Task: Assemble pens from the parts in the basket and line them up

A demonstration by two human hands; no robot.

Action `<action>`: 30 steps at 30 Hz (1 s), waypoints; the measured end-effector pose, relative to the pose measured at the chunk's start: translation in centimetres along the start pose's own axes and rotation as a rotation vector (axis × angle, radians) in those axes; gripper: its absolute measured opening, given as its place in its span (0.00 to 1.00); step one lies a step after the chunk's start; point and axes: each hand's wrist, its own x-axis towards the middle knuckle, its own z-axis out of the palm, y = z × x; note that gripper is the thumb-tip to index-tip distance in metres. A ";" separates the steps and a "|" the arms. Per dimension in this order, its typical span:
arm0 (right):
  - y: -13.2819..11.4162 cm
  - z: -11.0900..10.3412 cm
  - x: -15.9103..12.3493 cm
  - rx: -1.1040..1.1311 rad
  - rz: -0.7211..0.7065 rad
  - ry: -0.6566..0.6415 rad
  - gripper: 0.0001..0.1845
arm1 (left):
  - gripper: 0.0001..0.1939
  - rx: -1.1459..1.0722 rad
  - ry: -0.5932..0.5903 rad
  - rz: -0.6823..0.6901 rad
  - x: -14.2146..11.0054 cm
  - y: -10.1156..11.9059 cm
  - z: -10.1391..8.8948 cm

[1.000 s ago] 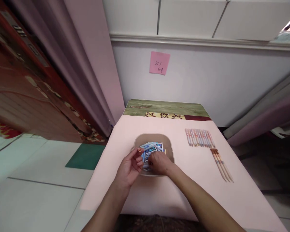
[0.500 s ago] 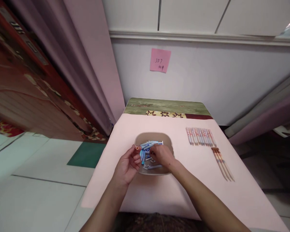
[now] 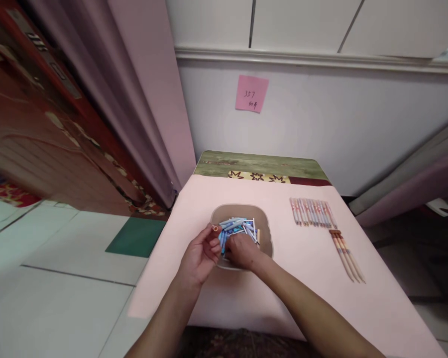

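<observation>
A beige plastic container (image 3: 268, 248) sits on the pink table cover, filled with blue, white and light-blue pen parts (image 3: 236, 224). My left hand (image 3: 201, 253) is at the container's left rim, thumb and fingers closed around a small brown tube (image 3: 215, 228) whose round open end faces up. My right hand (image 3: 243, 250) reaches down into the container among the pen parts. Its fingertips are hidden under the back of the hand, so what they touch or grip does not show.
On the right of the table, several clear-barrelled pens (image 3: 313, 213) lie side by side. Nearer me are three pale pointed barrels (image 3: 347, 256) with brown ends. A pink note (image 3: 251, 93) is on the wall behind; a red door (image 3: 59, 139) stands at left.
My right hand has moved lower and to the left inside the container, uncovering more pen parts at its right side. The left hand still holds the brown tube. The view has shifted slightly.
</observation>
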 end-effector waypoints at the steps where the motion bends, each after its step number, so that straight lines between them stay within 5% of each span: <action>1: -0.3 0.0 0.0 -0.007 0.005 0.001 0.12 | 0.06 0.000 0.002 0.000 0.0 0.0 0.0; 14: -1.0 -0.7 -0.2 -0.011 0.032 0.061 0.13 | 0.05 0.018 0.007 -0.027 0.0 -0.5 -0.2; 19: 1.6 -1.8 -3.0 0.098 0.286 0.248 0.16 | 0.06 0.058 0.031 -0.048 0.0 -1.2 0.4; 25: 4.2 -1.6 -6.0 0.719 0.232 0.497 0.19 | 0.06 0.058 0.027 -0.133 1.5 -3.1 0.8; 30: 3.7 -1.9 -7.1 1.359 0.107 0.511 0.17 | 0.07 -0.004 0.033 -0.153 1.5 -3.7 1.3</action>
